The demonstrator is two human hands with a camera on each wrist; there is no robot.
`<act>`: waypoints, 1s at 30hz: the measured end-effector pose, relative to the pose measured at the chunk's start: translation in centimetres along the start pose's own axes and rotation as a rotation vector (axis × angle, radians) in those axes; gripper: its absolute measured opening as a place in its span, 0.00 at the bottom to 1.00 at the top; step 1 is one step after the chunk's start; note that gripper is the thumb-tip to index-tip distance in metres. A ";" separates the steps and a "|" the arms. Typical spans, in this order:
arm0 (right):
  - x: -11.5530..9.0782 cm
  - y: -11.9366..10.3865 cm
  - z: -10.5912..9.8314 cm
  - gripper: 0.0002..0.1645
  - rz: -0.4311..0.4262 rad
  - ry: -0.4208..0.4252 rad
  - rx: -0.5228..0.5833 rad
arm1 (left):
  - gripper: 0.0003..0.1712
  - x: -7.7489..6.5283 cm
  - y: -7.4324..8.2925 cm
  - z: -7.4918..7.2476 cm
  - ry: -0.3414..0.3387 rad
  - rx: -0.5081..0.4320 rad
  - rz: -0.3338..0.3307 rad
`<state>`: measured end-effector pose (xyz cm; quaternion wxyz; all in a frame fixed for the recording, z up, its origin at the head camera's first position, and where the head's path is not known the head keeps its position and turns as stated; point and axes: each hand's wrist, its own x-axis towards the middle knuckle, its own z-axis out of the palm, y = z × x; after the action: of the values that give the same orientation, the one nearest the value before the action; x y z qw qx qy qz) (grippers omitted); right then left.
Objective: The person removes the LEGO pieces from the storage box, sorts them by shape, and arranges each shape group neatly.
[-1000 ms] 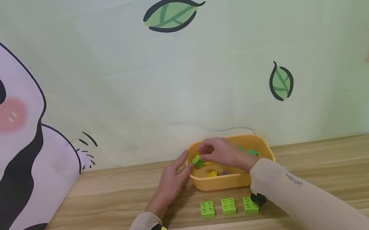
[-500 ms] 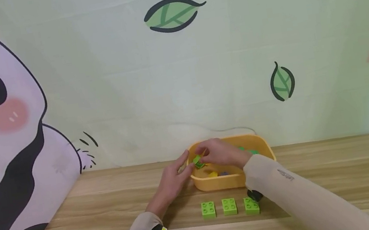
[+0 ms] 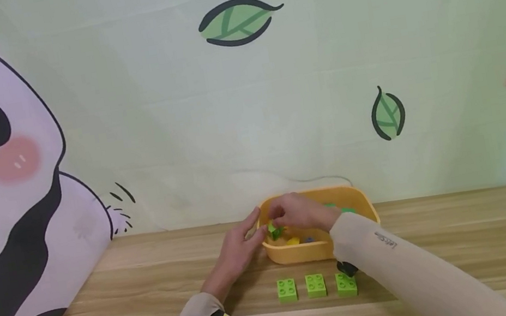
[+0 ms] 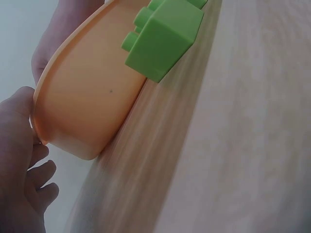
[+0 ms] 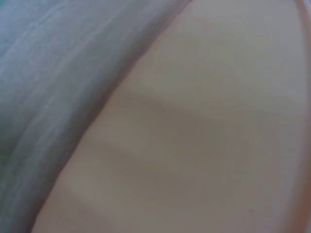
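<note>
An orange-yellow plastic basin (image 3: 298, 253) stands on the wooden table against the back wall. My left hand (image 3: 235, 249) holds its left end, thumb at the rim and the other fingers along the outside; in the left wrist view the basin wall (image 4: 87, 97) rises beside that hand (image 4: 17, 150). Reaching into the basin, my right hand (image 3: 298, 211) pinches a bright green toy building block (image 3: 273, 230) near the left inner wall, its fingertips partly covering the block. The right wrist view holds mostly the blurred basin surface (image 5: 194, 121) and a sleeve (image 5: 63, 73).
In front of the basin lies a row of three lime-green blocks: a left one (image 3: 286, 290), a middle one (image 3: 315, 285) and a right one (image 3: 346, 284), close under the right wrist camera (image 3: 347, 268). Yellow (image 3: 293, 241), blue (image 3: 309, 239) and darker green pieces (image 3: 348, 210) lie inside the basin.
My right hand has shifted slightly left inside the basin, and the green block at its fingertips has turned and sits a little lower. The left hand stays at the basin's end.
</note>
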<state>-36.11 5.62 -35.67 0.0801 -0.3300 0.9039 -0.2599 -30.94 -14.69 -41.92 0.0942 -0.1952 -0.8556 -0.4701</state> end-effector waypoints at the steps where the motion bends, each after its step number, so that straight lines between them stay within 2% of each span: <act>1: 0.0 0.0 0.1 0.10 0.001 -0.001 0.000 | 0.34 0.0 0.0 0.0 -0.003 -0.001 -0.005; 8: -0.2 0.0 0.1 0.09 0.003 -0.019 -0.005 | 0.34 0.0 0.0 -0.1 -0.019 0.003 -0.029; 22: -0.8 0.0 -0.4 0.15 0.034 -0.144 0.032 | 0.34 0.0 0.0 0.0 -0.019 0.004 -0.044; 30: -0.9 0.4 -0.4 0.11 0.050 -0.134 0.048 | 0.34 0.1 -0.2 0.0 -0.011 0.006 -0.029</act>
<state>-35.79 6.60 -35.55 0.1546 -0.3218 0.8981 -0.2569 -31.12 -14.72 -42.02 0.0831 -0.1849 -0.8603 -0.4677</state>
